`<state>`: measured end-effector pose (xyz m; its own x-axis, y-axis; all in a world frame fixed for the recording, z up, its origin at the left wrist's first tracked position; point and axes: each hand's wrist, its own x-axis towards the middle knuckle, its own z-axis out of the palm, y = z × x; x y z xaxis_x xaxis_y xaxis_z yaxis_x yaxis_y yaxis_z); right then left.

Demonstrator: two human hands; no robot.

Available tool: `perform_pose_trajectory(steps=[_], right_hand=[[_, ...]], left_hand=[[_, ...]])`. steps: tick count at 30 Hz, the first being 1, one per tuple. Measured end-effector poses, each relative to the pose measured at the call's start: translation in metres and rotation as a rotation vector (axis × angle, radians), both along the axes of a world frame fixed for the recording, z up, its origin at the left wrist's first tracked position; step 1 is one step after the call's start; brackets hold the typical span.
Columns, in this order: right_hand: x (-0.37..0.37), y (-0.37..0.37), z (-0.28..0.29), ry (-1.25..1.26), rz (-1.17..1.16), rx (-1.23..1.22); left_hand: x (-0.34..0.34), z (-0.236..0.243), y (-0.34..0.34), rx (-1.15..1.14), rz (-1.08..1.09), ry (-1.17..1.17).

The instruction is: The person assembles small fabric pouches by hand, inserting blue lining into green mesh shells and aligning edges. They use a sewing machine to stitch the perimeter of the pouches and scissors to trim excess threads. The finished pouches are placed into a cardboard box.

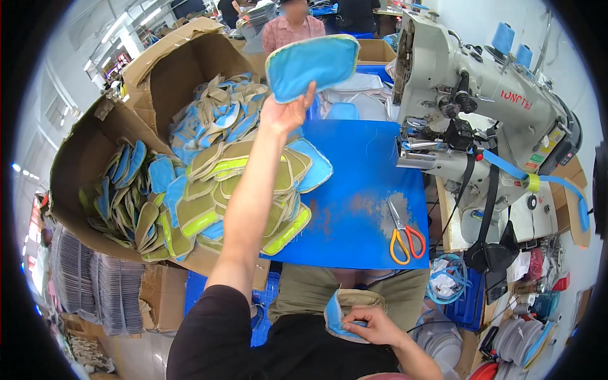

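My left arm reaches far forward, and my left hand (pixel 286 115) grips the lower edge of a blue fabric pad (pixel 313 66) with pale piping, held up above the table. Down by my lap, my right hand (pixel 375 325) pinches a folded blue-and-khaki fabric piece (pixel 333 314) between thumb and fingers. Beneath my left forearm lies a heap of similar khaki pads (pixel 209 196) with lime-yellow strips and blue backs. Scissors (pixel 405 237) with orange and red handles rest on the blue tabletop (pixel 342 164), blades pointing away from me.
At the right stands a pale industrial sewing machine (pixel 487 88) with blue tape (pixel 506 166) fed to it. Two open cardboard boxes (pixel 82 158) of fabric pieces fill the left side. A person in a pink checked shirt (pixel 294 33) is beyond the table.
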<state>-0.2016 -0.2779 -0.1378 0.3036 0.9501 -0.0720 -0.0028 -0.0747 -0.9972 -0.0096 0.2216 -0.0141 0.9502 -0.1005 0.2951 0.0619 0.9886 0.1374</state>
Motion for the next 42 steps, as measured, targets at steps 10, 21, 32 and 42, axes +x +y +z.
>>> perform_pose_trajectory(steps=[10, 21, 32, 42], right_hand=[[0.004, 0.002, 0.0, -0.042, 0.039, -0.036], [0.006, 0.004, 0.008, -0.045, 0.045, -0.039], [0.002, 0.007, 0.006, -0.042, 0.05, -0.082], [0.005, 0.0, 0.002, -0.066, 0.023, -0.004]], left_hand=[[-0.009, 0.005, -0.006, 0.079, 0.007, -0.048], [-0.02, 0.027, -0.027, 0.175, 0.182, -0.135], [0.009, 0.021, -0.038, 0.19, 0.132, -0.035], [-0.06, 0.025, -0.057, 1.001, 0.585, 0.021]])
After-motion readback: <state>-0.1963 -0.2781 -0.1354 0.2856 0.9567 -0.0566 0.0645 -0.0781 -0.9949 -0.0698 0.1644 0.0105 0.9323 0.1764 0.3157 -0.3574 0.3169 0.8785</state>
